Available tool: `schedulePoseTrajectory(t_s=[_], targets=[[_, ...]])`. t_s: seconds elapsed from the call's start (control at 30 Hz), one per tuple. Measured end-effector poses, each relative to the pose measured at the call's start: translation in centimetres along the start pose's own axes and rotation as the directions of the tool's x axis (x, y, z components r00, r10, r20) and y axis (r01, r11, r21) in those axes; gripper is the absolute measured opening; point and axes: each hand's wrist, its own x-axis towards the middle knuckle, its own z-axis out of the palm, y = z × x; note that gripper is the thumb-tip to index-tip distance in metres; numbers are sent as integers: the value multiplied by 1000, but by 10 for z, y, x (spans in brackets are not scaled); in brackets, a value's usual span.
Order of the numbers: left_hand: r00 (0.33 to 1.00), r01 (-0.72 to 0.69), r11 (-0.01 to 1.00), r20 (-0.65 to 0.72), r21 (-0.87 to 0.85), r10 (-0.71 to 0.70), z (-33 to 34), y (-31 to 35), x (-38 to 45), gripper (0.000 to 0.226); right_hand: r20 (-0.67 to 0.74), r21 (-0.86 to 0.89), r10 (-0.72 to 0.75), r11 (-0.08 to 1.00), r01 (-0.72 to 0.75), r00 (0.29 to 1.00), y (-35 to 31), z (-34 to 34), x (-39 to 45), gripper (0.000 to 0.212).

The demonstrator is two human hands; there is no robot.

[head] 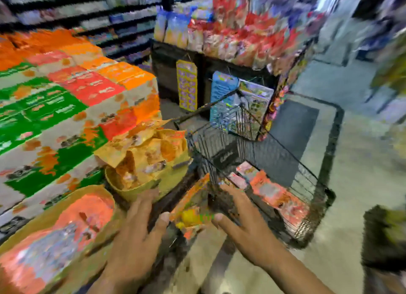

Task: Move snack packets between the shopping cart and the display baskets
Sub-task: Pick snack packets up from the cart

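Both hands hold one orange snack packet (pixel 193 208) between them: the left hand (pixel 140 225) has its fingers spread, thumb on the packet's left edge; the right hand (pixel 243 219) pinches its right edge. Beyond the right fingers is the wire cart (pixel 274 162) with more packets (pixel 274 192); left of the left fingers, a yellow basket (pixel 140 184).

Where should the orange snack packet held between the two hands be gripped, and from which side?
Probably by its two side edges, one hand from each side. The orange snack packet stands roughly upright beside the shopping cart, flat and thin, with the left hand and right hand already flanking it, thumbs at its lower corners. Blur hides finer contact.
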Motion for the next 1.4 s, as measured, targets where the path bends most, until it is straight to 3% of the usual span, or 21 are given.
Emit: schedulePoseTrajectory(t_s=[0.1, 0.27, 0.37, 0.5, 0.6, 0.7, 0.8, 0.87, 1.03, 1.13, 1.23, 1.33, 1.4], targets=[[994, -41, 999, 102, -20, 43, 64, 39, 37, 51, -33, -29, 92, 995, -93, 995, 54, -49, -8, 59], [949, -82, 994, 300, -65, 98, 152, 87, 91, 70, -147, 6, 247, 968, -249, 958, 122, -113, -20, 63], [917, -137, 990, 371, -41, 143, 201, 100, 125, 60, -223, -5, 306, 949, -315, 926, 160, -137, -23, 47], [878, -194, 979, 455, 61, 146, 267, 109, 180, 42, -267, 42, 479, 873, -486, 837, 215, -154, -18, 60], [842, -145, 989, 528, 22, 112, 322, 107, 227, 40, -273, 80, 574, 814, -576, 772, 252, -158, -5, 67], [790, -123, 990, 610, 63, 59, 386, 93, 285, 36, -268, 136, 678, 730, -669, 685, 302, -159, 20, 69], [688, -33, 988, 721, 149, -86, 445, 77, 335, 42, -218, 224, 810, 585, -780, 545, 355, -153, 50, 71], [641, 51, 972, 739, 228, -207, 481, 58, 363, 56, -180, 276, 875, 483, -831, 449, 391, -143, 70, 68], [539, 208, 909, 733, 360, -414, 567, 4, 417, 47, -90, 363, 962, 273, -891, 258, 487, -100, 110, 56], [474, 334, 870, 733, 363, -488, 612, -22, 434, 52, 24, 561, 996, 55, -826, 83, 542, -70, 125, 45], [450, 326, 838, 708, 437, -544, 649, -40, 441, 51, 170, 736, 981, -187, -651, -90, 585, -41, 134, 45], [418, 387, 816, 707, 429, -570, 682, -58, 443, 52, 351, 850, 924, -384, -361, -156, 613, -19, 141, 26], [395, 447, 790, 700, 420, -595, 699, -64, 444, 45, 423, 886, 890, -446, -128, -169, 628, -8, 146, 19]])
